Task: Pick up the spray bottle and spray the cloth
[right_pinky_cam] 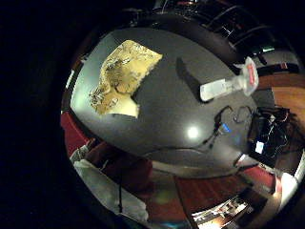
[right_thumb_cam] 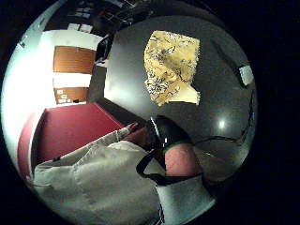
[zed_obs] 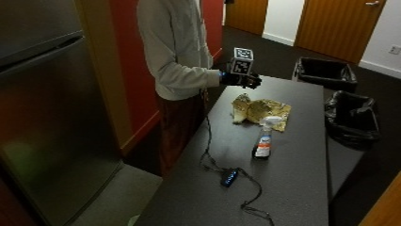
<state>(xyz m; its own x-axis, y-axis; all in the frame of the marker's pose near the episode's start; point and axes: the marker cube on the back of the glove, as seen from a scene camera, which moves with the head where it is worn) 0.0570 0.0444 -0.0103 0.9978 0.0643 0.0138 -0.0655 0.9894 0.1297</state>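
Observation:
A white spray bottle (zed_obs: 264, 141) with an orange label stands upright on the dark table (zed_obs: 294, 188), also seen in the little finger side palm view (right_pinky_cam: 224, 86). Just beyond it lies a crumpled yellow patterned cloth (zed_obs: 260, 111), seen from above in both palm views (right_pinky_cam: 121, 76) (right_thumb_cam: 171, 65). My gloved right hand (zed_obs: 241, 79) is raised in the air above the table's far left part, beyond the cloth. It holds nothing and its fingers hang loosely curled. The bottle stands well apart from the hand, on the near side of the cloth.
A black cable with a small blue-lit device (zed_obs: 228, 178) trails across the near part of the table. Two bins lined with black bags (zed_obs: 325, 73) (zed_obs: 351, 117) stand off the table's right side. A steel refrigerator (zed_obs: 44, 117) is at the left.

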